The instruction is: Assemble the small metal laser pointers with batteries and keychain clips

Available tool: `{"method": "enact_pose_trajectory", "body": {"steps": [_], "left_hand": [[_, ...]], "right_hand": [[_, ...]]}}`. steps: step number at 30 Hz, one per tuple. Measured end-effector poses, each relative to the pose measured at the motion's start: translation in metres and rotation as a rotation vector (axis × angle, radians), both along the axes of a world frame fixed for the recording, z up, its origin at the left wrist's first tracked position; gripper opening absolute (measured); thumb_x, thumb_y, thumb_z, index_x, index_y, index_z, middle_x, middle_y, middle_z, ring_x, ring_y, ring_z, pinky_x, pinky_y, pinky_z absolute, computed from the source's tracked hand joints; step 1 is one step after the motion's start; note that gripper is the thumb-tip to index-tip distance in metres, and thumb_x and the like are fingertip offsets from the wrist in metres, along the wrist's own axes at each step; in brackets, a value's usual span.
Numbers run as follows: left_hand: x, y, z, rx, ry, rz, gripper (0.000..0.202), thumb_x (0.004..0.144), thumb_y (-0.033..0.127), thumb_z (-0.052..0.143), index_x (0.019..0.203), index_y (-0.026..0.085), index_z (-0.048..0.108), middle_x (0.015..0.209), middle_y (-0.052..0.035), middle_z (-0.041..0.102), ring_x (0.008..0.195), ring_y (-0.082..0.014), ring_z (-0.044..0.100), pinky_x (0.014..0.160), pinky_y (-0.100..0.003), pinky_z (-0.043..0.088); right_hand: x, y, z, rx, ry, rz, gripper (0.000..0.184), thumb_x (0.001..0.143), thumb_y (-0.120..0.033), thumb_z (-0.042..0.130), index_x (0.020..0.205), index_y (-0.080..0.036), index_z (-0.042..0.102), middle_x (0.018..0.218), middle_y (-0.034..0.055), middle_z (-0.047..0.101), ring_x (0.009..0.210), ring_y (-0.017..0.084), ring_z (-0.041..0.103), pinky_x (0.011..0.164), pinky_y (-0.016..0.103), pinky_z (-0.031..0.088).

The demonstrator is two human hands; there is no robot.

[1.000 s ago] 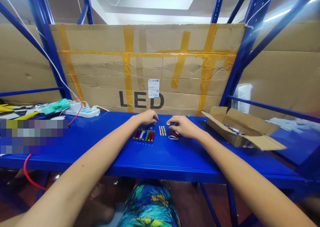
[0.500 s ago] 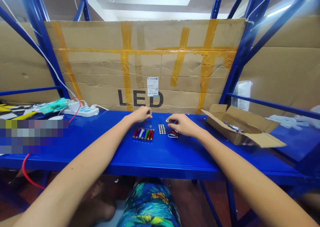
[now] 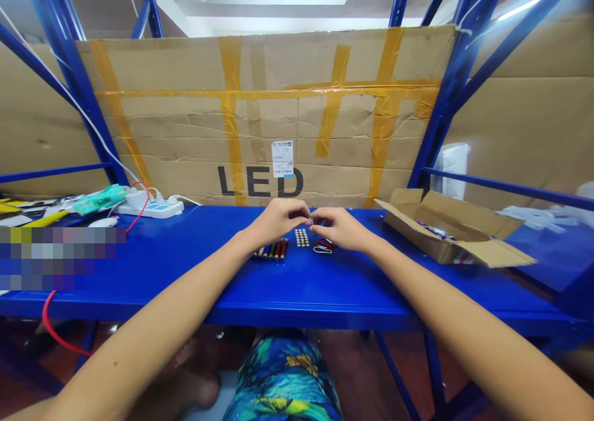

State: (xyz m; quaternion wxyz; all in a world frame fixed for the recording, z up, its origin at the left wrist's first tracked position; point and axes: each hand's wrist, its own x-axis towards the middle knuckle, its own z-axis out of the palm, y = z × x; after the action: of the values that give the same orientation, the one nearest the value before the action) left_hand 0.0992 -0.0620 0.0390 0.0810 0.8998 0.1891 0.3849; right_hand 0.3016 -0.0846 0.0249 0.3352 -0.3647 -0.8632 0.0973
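My left hand point(image 3: 282, 218) and my right hand point(image 3: 342, 228) meet above the table, fingers pinched together. Between their fingertips is a small silvery piece point(image 3: 311, 221), too small to name. Just below them, little round silver cells point(image 3: 302, 238) like button batteries stand in a tight grid. Under my left wrist lies a row of slim coloured metal tubes point(image 3: 277, 249), partly hidden by the forearm. A looped strap-like bundle point(image 3: 323, 246), red and dark with a pale edge, rests beneath my right fingers. Something dark red shows behind my right thumb.
An open cardboard box point(image 3: 445, 235) with small metallic items stands on the right of the blue table point(image 3: 306, 285). At the left are a white power strip point(image 3: 158, 208), a red cable point(image 3: 52, 322) and a pile of packets. A large taped carton point(image 3: 185, 124) forms the back wall.
My left hand has moved right from above the tubes to meet my right hand, and its forearm now covers part of the row. My right hand keeps its pinch on the silvery piece.
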Motion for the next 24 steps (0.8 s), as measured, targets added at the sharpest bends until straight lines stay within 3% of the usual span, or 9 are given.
{"method": "enact_pose_trajectory", "body": {"steps": [5, 10, 15, 19, 24], "left_hand": [[0.001, -0.001, 0.000, 0.068, 0.040, 0.031, 0.011, 0.086, 0.024, 0.062, 0.082, 0.018, 0.071, 0.080, -0.0029, 0.070, 0.073, -0.0133, 0.062, 0.070, -0.027, 0.047], [-0.015, 0.018, 0.001, 0.038, 0.049, 0.217, 0.016, 0.087, 0.026, 0.057, 0.091, 0.018, 0.072, 0.088, -0.0040, 0.073, 0.079, -0.0149, 0.063, 0.073, -0.027, 0.046], [-0.039, 0.042, -0.008, -0.127, 0.384, 0.401, 0.021, 0.081, 0.029, 0.058, 0.089, 0.018, 0.074, 0.087, -0.0054, 0.074, 0.080, -0.0184, 0.065, 0.072, -0.028, 0.045], [-0.040, 0.045, -0.014, -0.232, 0.517, 0.443, 0.020, 0.077, 0.030, 0.060, 0.085, 0.019, 0.075, 0.085, -0.0045, 0.074, 0.076, -0.0186, 0.065, 0.068, -0.026, 0.044], [-0.034, 0.041, -0.016, -0.254, 0.560, 0.435, 0.018, 0.075, 0.023, 0.059, 0.084, 0.020, 0.075, 0.080, -0.0037, 0.074, 0.072, -0.0173, 0.064, 0.065, -0.025, 0.043]], "right_hand": [[-0.001, 0.002, -0.001, 0.002, 0.025, 0.005, 0.017, 0.086, -0.028, 0.058, 0.085, -0.016, 0.070, 0.079, 0.0028, 0.070, 0.073, 0.016, 0.060, 0.068, 0.028, 0.044], [0.001, 0.004, -0.003, 0.060, 0.028, -0.069, 0.015, 0.082, -0.020, 0.060, 0.092, -0.017, 0.072, 0.090, 0.0057, 0.072, 0.081, 0.018, 0.064, 0.077, 0.031, 0.048], [0.001, 0.005, -0.004, 0.092, -0.031, -0.060, 0.017, 0.082, -0.015, 0.060, 0.095, -0.017, 0.072, 0.092, 0.0069, 0.072, 0.084, 0.018, 0.065, 0.079, 0.032, 0.049], [-0.001, 0.004, -0.004, 0.084, -0.053, -0.055, 0.018, 0.083, -0.013, 0.060, 0.096, -0.017, 0.072, 0.093, 0.0072, 0.071, 0.083, 0.019, 0.064, 0.078, 0.033, 0.050], [-0.002, 0.003, -0.004, 0.081, -0.061, -0.038, 0.018, 0.084, -0.014, 0.059, 0.096, -0.018, 0.072, 0.092, 0.0068, 0.071, 0.082, 0.018, 0.064, 0.078, 0.032, 0.050]]}}
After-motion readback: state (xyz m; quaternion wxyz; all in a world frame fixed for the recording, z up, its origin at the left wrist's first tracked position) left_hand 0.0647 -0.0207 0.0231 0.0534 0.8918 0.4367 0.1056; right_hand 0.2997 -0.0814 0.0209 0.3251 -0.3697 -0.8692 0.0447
